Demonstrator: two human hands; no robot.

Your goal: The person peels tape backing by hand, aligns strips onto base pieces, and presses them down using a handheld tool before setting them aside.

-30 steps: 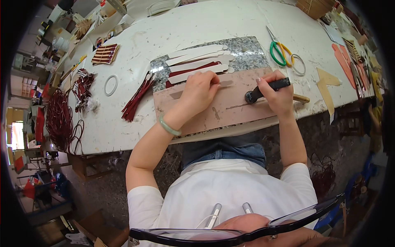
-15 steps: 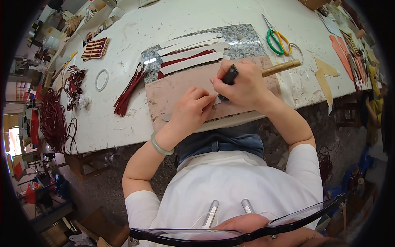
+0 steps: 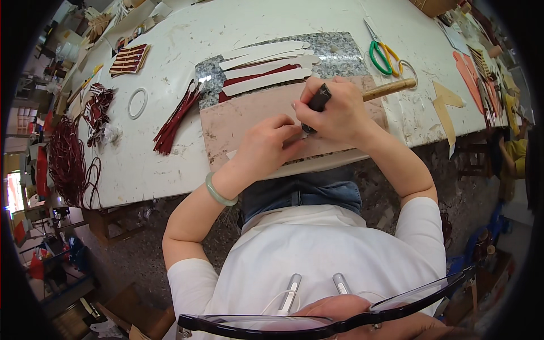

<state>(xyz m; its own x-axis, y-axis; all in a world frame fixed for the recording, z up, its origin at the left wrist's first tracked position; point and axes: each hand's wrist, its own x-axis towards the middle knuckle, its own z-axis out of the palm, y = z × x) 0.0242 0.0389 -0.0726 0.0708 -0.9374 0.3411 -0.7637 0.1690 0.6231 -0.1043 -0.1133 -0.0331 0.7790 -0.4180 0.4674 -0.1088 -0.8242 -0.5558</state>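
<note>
My right hand [image 3: 340, 113] grips a black-handled cutting tool [image 3: 317, 101] with its tip down on a white strip lying on the pinkish cutting board [image 3: 232, 122]. My left hand [image 3: 266, 144] lies flat on the board just left of the tool, fingers pressing the strip. Behind the board, white strips [image 3: 266, 56] and dark red strips [image 3: 249, 79] rest on a grey granite slab [image 3: 334, 51]. A wooden-handled mallet [image 3: 391, 88] lies to the right of my right hand.
Green-handled scissors [image 3: 382, 54] and a ring lie at the back right. A bundle of dark red strips [image 3: 173, 119], a white ring [image 3: 137, 103] and a woven red-and-tan piece [image 3: 129, 59] sit at the left. Tan cut shapes [image 3: 445, 105] lie at the right edge. Red cords [image 3: 65, 161] hang off the left side.
My right hand moved left with the black tool, from the board's right end to its middle beside my left hand. My left hand shifted slightly toward me on the board.
</note>
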